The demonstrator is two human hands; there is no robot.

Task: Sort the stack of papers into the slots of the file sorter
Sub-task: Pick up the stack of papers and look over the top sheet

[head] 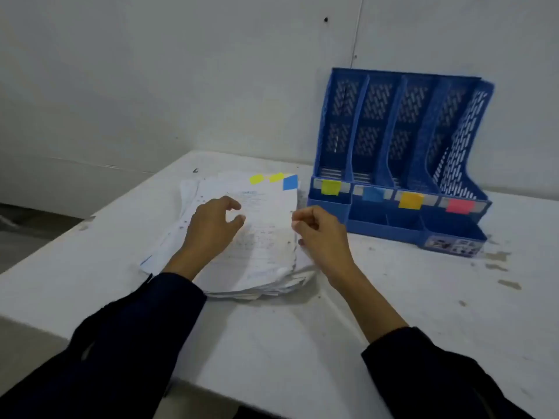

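The scene is lit dimly and evenly by soft, cool light; no source can be made out. Only faint shadows are cast, the clearest beneath the stack of papers (260, 237) and beside the file sorter (399, 164). No glare is seen on the white table (302, 343). The whole picture is softened by blur and compression, so the print on the papers cannot be read. Detail is lost in the dark sleeves (121, 343). Straight lines are bent towards the edges by the wide lens.

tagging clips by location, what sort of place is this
Probably a bare workroom or storage space, not a proper office: a scuffed white table, plain white wall panels, and only a blue file sorter and a paper stack on it.
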